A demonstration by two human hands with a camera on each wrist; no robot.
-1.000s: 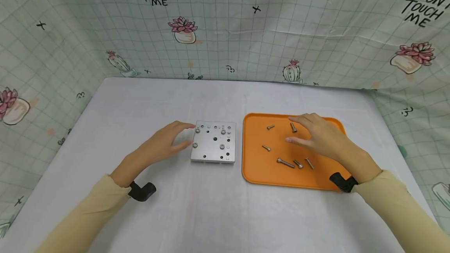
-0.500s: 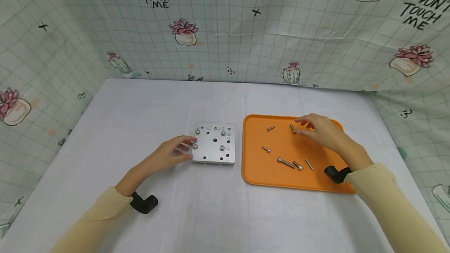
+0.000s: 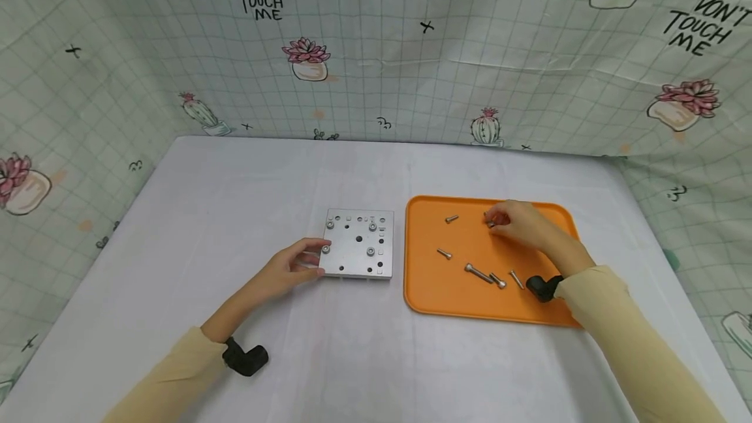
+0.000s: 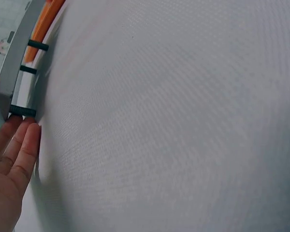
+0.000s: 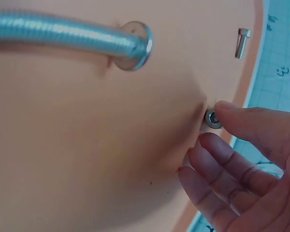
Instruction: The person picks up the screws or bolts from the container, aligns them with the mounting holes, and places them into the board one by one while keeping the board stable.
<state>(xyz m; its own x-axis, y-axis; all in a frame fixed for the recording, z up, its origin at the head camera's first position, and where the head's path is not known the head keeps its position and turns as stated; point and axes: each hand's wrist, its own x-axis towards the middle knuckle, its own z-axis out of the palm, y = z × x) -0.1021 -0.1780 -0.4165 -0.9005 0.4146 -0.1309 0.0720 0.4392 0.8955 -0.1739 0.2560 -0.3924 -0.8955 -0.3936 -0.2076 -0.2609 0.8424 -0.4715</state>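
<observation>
On the white table (image 3: 341,358), the left hand (image 3: 288,268), half closed, grips the left edge of a metal plate (image 3: 352,260) that has screws poking out beneath it and sits just beside an orange tray (image 3: 435,289). Three loose screws (image 3: 478,273) lie in the tray's near half; farther back, the right hand (image 3: 523,224) pinches another screw (image 5: 210,120) between thumb and finger, with a patterned cloth (image 3: 382,70) hanging behind the table.

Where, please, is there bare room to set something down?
The white table is bare behind the orange rectangular tray, and in front of the square silver metal plate between the beige sleeves. Crowded: the tray's front middle, with three silver metal screws.
</observation>
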